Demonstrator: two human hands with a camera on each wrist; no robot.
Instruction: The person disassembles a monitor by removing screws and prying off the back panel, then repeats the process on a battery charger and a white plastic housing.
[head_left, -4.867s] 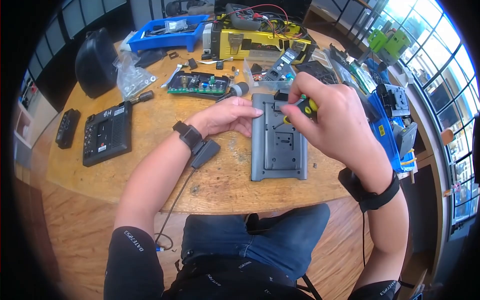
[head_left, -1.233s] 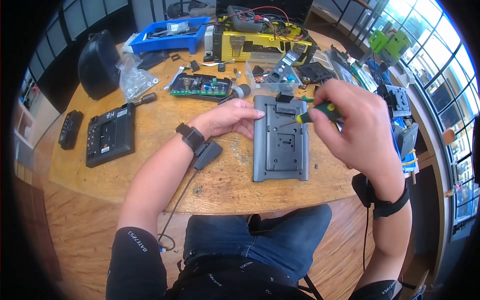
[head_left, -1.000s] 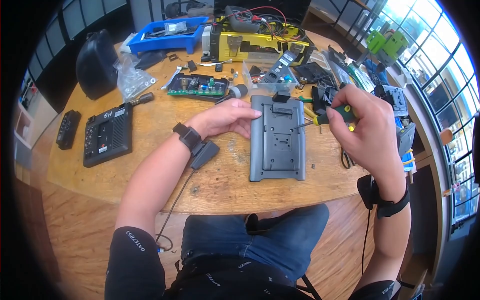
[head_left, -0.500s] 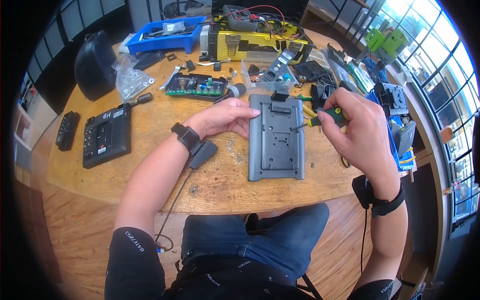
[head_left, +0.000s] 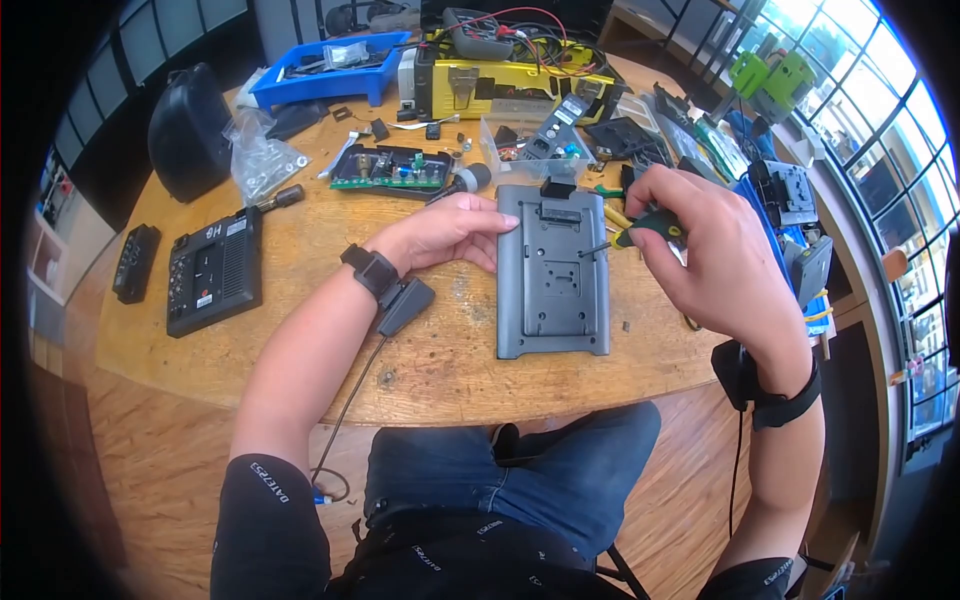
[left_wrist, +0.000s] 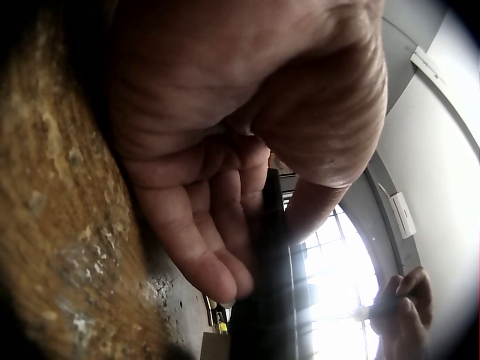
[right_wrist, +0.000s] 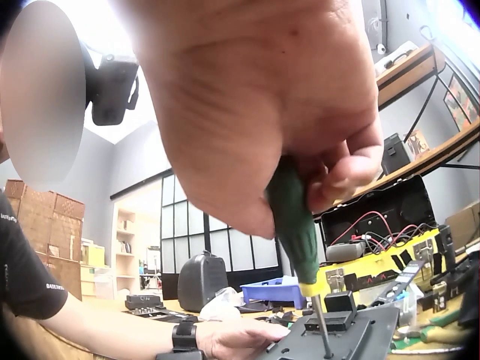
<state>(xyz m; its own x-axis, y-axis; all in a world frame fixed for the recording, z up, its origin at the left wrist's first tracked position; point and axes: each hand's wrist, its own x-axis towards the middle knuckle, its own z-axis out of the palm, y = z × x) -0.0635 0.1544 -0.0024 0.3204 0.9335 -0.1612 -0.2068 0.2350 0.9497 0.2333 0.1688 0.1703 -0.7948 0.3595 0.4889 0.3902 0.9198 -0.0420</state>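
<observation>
On the wooden table (head_left: 440, 380), a hand can pass along the strip between the near edge and the dark panel (head_left: 565, 300). Bare wood also lies between the black device (head_left: 215, 270) and the left forearm (head_left: 300, 340). At the panel's left side, the left hand (head_left: 455, 235) closes the way. Over its right side, the right hand (head_left: 715, 245) and the screwdriver (head_left: 655, 228) block it. Behind, the circuit board (head_left: 392, 172) and the clear box (head_left: 498, 165) are obstacles.

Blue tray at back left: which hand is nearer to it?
Left. The left hand is in front of the tray, slightly right; the right hand is much farther right.
</observation>
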